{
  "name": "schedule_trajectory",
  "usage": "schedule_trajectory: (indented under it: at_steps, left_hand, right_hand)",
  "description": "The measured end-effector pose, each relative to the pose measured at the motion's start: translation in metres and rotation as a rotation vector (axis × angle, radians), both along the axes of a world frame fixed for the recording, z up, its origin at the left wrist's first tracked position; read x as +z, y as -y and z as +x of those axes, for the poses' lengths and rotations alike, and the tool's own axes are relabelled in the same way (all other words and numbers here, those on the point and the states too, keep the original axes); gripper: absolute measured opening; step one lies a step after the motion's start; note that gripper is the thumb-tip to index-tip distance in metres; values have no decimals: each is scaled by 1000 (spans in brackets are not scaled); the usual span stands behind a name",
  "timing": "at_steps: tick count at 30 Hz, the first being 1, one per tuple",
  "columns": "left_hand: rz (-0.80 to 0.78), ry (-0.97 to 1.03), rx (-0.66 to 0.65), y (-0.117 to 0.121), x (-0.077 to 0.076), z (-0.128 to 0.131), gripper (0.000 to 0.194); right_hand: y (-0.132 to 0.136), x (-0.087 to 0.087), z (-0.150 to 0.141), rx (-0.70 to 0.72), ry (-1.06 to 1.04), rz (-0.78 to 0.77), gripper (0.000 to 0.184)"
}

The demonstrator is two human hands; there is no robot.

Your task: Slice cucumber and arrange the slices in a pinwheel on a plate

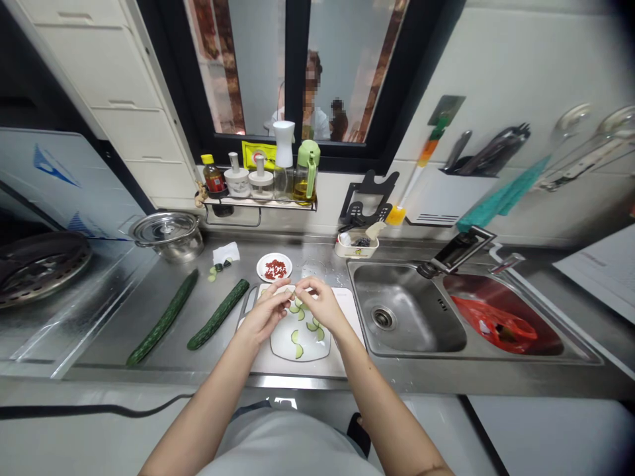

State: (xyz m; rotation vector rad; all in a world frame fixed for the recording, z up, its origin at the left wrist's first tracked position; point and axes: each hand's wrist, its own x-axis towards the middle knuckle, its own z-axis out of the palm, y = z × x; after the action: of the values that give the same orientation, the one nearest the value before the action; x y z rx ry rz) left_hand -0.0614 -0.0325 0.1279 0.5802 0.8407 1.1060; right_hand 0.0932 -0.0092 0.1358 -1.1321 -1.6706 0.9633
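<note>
My left hand (265, 312) and my right hand (320, 303) meet fingertip to fingertip above a white plate (282, 344). Both pinch at something small between them, too small to make out. Thin half-round cucumber slices (296, 350) lie on the plate, some in curved pairs. Under the plate is a pale cutting board (344, 362). Just beyond my hands stands a small white dish (262, 270) holding small red pieces (276, 268). To the left lie a long whole cucumber (163, 318) and a shorter cut cucumber (218, 314).
Cucumber scraps (213, 272) and a white tissue (227, 252) lie behind the cucumbers, near a lidded steel pot (171, 235). A double sink (409, 311) is on the right, with a red bag (496, 324) inside. A condiment rack (262, 199) hangs below the window.
</note>
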Motion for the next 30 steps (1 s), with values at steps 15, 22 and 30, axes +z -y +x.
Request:
schedule_trajectory:
  at_steps: [15,22,30]
  left_hand:
    - [430,-456,180,5,5,2,47]
    - [495,-589,297,6,1,6,39]
    - [436,-528,317,9,1,7,35]
  right_hand:
    - [6,1,-2,-19,-97,-243,16]
    - [5,-5,-2,-23,-147,-250,14]
    - [4,-8,0,-6,-160,-389,20]
